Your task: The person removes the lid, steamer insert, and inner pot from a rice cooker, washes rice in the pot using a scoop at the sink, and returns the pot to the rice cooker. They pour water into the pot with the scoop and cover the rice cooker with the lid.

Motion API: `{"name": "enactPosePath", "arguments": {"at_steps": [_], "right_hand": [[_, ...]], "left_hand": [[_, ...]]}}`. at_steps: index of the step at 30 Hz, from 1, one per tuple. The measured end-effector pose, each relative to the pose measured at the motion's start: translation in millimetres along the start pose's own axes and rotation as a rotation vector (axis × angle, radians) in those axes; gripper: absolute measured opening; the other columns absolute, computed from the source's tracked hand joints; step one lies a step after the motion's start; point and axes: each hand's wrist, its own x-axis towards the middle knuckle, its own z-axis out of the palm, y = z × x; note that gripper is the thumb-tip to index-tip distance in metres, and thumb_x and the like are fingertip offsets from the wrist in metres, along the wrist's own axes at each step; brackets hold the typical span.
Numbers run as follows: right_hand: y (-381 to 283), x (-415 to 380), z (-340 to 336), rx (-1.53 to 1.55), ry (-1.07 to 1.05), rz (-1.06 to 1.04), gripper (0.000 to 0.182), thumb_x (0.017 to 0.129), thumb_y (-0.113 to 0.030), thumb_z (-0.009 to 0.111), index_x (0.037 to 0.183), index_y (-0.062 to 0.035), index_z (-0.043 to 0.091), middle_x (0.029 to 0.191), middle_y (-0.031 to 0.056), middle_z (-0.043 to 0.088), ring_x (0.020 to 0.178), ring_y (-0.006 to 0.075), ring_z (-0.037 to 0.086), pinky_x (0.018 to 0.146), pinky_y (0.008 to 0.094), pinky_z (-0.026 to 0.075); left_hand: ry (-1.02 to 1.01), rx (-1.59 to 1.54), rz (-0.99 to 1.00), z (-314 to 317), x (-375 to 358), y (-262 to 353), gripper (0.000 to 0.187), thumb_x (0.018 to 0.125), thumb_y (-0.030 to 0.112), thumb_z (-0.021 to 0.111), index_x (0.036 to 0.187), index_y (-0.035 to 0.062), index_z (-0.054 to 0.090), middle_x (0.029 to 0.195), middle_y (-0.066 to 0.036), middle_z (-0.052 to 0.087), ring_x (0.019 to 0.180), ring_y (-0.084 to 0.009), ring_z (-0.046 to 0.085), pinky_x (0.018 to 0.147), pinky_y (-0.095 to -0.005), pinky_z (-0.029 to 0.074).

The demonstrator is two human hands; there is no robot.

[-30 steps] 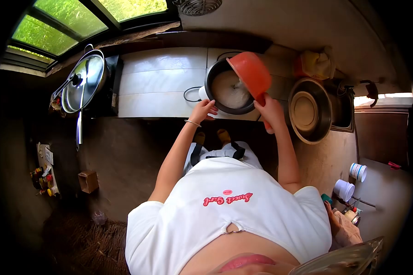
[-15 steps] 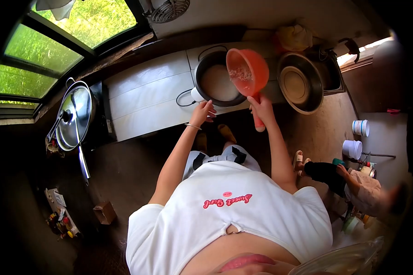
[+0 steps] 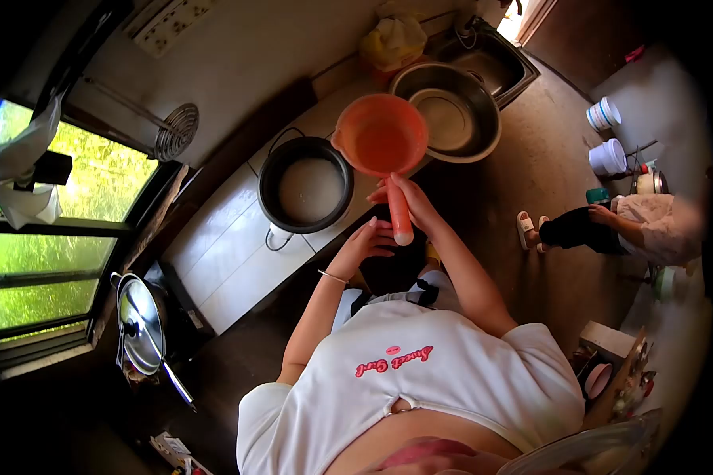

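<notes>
Sunlit window [image 3: 55, 229], tiled counter [image 3: 222, 245], brown floor [image 3: 531, 174]

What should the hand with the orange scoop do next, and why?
Probably carry the orange scoop toward the metal basin beside the sink. The right hand holds it by the handle, level and looking empty, clear of the black pot, which already holds white stuff. The left hand is free.

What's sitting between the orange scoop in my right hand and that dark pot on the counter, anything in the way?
Nothing visible. The orange scoop, held by its handle in your right hand, hangs just right of the dark pot, with only bare counter between them. Your left hand is lower, below the handle. The steel basin lies on the far side.
</notes>
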Motion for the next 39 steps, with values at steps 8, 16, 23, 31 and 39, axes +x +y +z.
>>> {"name": "enactPosePath", "arguments": {"at_steps": [8, 16, 23, 31, 39], "right_hand": [[-60.3, -62.9, -129.3, 0.276, 0.031, -0.078, 0.041, 0.095, -0.039, 0.038, 0.102, -0.0007, 0.049, 0.102, 0.0201, 0.062, 0.097, 0.0233, 0.057, 0.086, 0.0335, 0.046], [-126.1, -113.2, -342.6, 0.174, 0.134, 0.023, 0.048, 0.094, -0.039, 0.044, 0.119, 0.0011, 0.046, 0.106, 0.0178, 0.06, 0.096, 0.0227, 0.058, 0.083, 0.0345, 0.048], [-184.8, -67.3, -514.7, -0.024, 0.178, 0.093, 0.027, 0.093, -0.025, 0.048, 0.101, -0.0022, 0.058, 0.093, 0.0113, 0.065, 0.083, 0.0175, 0.064, 0.074, 0.0294, 0.052], [-267.3, 132.2, -652.9, -0.006, 0.355, -0.015, 0.022, 0.089, -0.025, 0.054, 0.097, -0.0053, 0.059, 0.081, 0.003, 0.064, 0.069, 0.0102, 0.061, 0.062, 0.0223, 0.05], [-332.4, 332.4, -703.7, -0.208, 0.268, -0.001, 0.021, 0.086, -0.026, 0.059, 0.093, -0.0055, 0.06, 0.08, 0.0049, 0.063, 0.068, 0.0137, 0.061, 0.06, 0.0256, 0.05]], "left_hand": [[-0.122, 0.047, -0.1, 139.6, 126.8, 1.9, 0.047, 0.095, 0.041, 0.037, 0.124, 0.0037, 0.04, 0.113, -0.012, 0.055, 0.1, -0.0225, 0.057, 0.088, -0.0376, 0.046], [-0.157, -0.063, -0.053, 308.6, 291.3, -46.5, 0.022, 0.086, 0.017, 0.058, 0.1, 0.0061, 0.045, 0.078, -0.004, 0.053, 0.061, -0.0138, 0.053, 0.052, -0.0254, 0.047], [-0.02, -0.138, -0.06, 339.1, 382.7, -9.6, 0.032, 0.082, 0.011, 0.062, 0.109, 0.0037, 0.044, 0.075, -0.004, 0.051, 0.058, -0.0119, 0.052, 0.048, -0.0251, 0.044], [0.069, -0.203, -0.069, 330.2, 517.1, 45.7, 0.033, 0.083, 0.01, 0.062, 0.11, 0.0037, 0.044, 0.075, -0.004, 0.05, 0.057, -0.0114, 0.05, 0.047, -0.0242, 0.042], [0.121, -0.171, -0.038, 335.9, 594.2, 87.8, 0.027, 0.082, 0.011, 0.063, 0.101, 0.0083, 0.044, 0.074, -0.002, 0.049, 0.054, -0.0109, 0.05, 0.044, -0.0245, 0.043]]}}
